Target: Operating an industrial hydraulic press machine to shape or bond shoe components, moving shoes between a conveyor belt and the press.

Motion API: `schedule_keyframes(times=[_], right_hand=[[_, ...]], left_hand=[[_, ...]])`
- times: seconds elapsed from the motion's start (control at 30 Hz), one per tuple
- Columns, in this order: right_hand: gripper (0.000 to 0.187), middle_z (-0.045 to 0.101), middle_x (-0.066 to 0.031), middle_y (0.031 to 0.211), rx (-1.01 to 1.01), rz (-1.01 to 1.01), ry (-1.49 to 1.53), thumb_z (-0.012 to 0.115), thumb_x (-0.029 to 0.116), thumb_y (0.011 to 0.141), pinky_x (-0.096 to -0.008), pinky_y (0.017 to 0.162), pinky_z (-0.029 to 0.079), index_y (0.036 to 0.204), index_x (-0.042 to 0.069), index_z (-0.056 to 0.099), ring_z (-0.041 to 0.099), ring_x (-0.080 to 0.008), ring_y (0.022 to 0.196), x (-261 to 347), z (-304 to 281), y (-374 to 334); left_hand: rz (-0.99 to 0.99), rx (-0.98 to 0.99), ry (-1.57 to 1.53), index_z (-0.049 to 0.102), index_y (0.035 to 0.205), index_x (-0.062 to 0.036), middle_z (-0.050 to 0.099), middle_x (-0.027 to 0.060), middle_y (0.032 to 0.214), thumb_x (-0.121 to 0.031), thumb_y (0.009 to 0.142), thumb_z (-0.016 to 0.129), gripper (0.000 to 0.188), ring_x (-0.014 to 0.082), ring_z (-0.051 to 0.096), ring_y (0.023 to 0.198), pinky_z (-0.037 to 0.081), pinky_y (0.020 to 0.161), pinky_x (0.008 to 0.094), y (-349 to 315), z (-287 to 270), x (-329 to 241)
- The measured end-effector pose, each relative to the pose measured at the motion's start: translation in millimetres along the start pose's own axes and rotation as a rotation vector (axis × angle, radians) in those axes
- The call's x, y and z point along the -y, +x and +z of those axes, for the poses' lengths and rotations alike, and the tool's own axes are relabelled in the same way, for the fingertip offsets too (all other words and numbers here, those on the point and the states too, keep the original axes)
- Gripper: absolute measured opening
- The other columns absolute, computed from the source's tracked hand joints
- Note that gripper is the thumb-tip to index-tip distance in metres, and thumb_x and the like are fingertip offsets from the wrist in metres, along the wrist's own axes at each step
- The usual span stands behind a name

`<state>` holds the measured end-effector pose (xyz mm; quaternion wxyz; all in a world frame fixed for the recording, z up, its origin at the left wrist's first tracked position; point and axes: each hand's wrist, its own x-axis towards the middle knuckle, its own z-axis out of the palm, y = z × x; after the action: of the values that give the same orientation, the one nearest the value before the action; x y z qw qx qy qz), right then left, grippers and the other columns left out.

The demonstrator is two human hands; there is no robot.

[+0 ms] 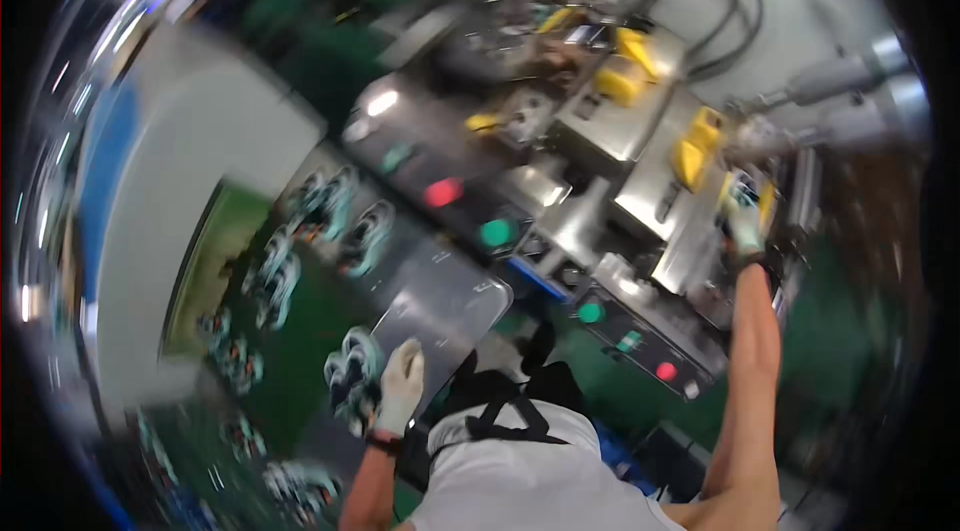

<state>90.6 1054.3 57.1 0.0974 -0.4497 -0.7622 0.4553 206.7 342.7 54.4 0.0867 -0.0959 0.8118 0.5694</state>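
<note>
My left hand (402, 383), in a white glove, is over the near part of a grey metal shelf, its fingers extended and nothing visible in them. Just left of it is a pair of dark shoes with pale mint soles (352, 376); I cannot tell whether the hand touches them. Reaching far right, my gloved right hand (745, 227) closes on a dark and white shoe (743, 189) at the right station of a metal machine (640, 201). A yellow pad (697, 149) is beside that shoe. Motion blur hides the finger detail.
Several more shoes (270, 276) lie on the shelf (430, 306) and a green surface to the left. Red (443, 193) and green (497, 232) buttons line the machine's front. Thick metal cylinders (850, 96) stick out at right. A large pale curved housing (190, 151) is at left.
</note>
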Motion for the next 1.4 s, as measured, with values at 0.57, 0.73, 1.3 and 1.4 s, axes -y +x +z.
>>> schedule_keyframes(times=[0.57,0.73,1.3,1.4], right_hand=[[0.1,0.02,-0.0366,0.156,-0.069,-0.902,-1.081,0.078,0.032,0.082,-0.0586,0.119,0.02,0.151,-0.01,0.02,0.02,-0.0544,0.144,-65.1,173.9,-318.2],[0.092,0.023,-0.035,0.156,0.125,-0.731,-1.148,0.074,0.032,0.086,-0.0494,0.121,0.021,0.152,-0.007,0.024,0.023,-0.0461,0.147,-38.3,184.0,-385.7],[0.086,0.037,-0.0303,0.149,1.14,-0.541,-0.194,0.078,0.034,0.083,-0.0425,0.115,0.034,0.145,-0.007,0.036,0.035,-0.0388,0.142,111.7,358.6,-624.6],[0.079,0.048,-0.0298,0.131,0.954,-0.695,-0.118,0.077,0.027,0.079,-0.0434,0.107,0.041,0.139,-0.004,0.036,0.047,-0.0431,0.128,136.8,363.5,-610.1]], left_hand=[[-0.384,-1.158,0.551,0.033,0.147,0.0065,0.041,0.0309,0.142,-0.029,0.088,0.073,0.079,0.0442,0.042,0.131,0.035,0.112,0.046,-2.7,-445.5,330.6],[-0.279,-1.01,0.467,0.041,0.141,0.0047,0.047,0.0288,0.137,-0.038,0.089,0.07,0.073,0.0429,0.044,0.13,0.035,0.111,0.0451,8.6,-528.9,383.1],[0.406,-0.174,0.445,0.069,0.1,-0.0068,0.065,0.0134,0.099,-0.013,0.079,0.078,0.024,0.0343,0.066,0.092,0.054,0.079,0.0425,57.6,-279.2,54.2],[0.746,0.088,0.43,0.07,0.101,-0.0084,0.065,0.0119,0.1,-0.017,0.08,0.077,0.023,0.031,0.067,0.086,0.055,0.071,0.0414,77.5,-191.8,-37.2]])
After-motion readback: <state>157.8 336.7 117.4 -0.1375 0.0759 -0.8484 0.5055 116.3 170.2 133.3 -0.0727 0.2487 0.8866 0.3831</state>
